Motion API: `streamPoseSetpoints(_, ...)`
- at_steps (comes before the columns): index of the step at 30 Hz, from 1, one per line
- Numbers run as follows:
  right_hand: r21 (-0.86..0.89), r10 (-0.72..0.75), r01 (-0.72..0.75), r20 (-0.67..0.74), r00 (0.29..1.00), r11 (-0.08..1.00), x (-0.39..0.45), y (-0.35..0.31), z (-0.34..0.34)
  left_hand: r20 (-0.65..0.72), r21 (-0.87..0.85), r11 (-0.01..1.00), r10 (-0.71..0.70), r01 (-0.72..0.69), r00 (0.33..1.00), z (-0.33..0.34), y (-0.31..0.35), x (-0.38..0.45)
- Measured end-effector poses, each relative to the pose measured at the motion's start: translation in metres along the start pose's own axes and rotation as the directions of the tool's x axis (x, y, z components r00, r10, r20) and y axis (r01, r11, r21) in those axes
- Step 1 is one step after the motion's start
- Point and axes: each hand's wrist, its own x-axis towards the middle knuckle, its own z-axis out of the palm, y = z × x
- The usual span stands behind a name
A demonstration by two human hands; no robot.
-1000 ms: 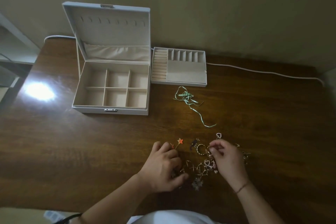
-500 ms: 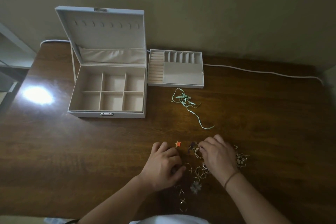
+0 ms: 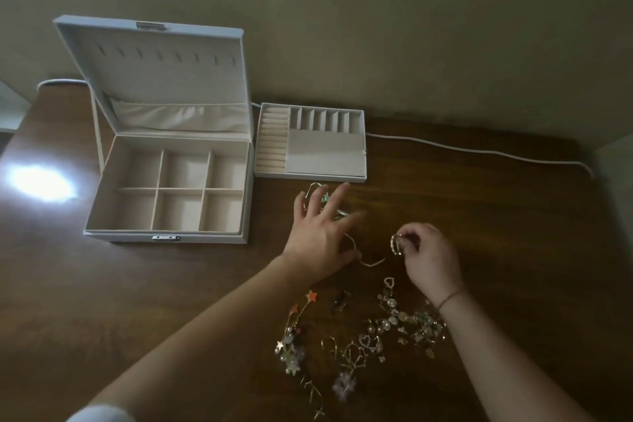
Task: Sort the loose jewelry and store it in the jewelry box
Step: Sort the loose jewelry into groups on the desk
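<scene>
The loose jewelry lies scattered in a tangled heap on the near part of the dark wooden table, a mix of gold-toned hoops, chains, beaded pieces and small star and flower shapes, well apart from the box. One gold-toned ring-like piece has been lifted clear of the heap and is pinched between the fingertips of the right hand, which is curled closed around it just above the table; a thin cord bracelet circles that wrist. The left hand is spread open with its fingers splayed and holds nothing, lying flat over a pale green ribbon whose loops show beyond the fingertips and whose tail curls out beside the palm. Farther back and to the left stands the white jewelry box, its lid propped up to show a row of hooks and a gathered pocket, and its base divided into six bare compartments. Just beside the box on its right sits the removable tray, with ring rolls at its left, narrow slots along the back and a flat covered section in front. A white cable runs along the table's far edge against the wall, and a bright glare marks the tabletop at the left.
</scene>
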Motion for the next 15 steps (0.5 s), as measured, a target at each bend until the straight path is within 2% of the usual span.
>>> streamPoseSetpoints(3,-0.167,0.017,-0.014,0.015,1.0,0.986,0.037,-0.006,-0.006,0.05,0.041,0.999,0.005,-0.007,0.999,0.003,-0.003,0.018)
streamPoseSetpoints(7,-0.342,-0.067,0.07,0.019,0.998,0.937,0.064,-0.017,-0.002,-0.019,0.035,0.999,0.012,-0.011,1.0,0.011,-0.011,0.014)
streamPoseSetpoints(10,-0.403,-0.12,0.113,0.009,0.993,0.908,0.073,-0.021,0.004,-0.122,0.015,1.0,-0.003,0.005,0.993,0.014,-0.021,0.005)
streamPoseSetpoints(15,-0.43,-0.165,0.154,0.012,0.986,0.89,0.08,-0.022,0.01,-0.214,-0.075,0.989,-0.144,0.131,0.966,0.013,-0.037,-0.006)
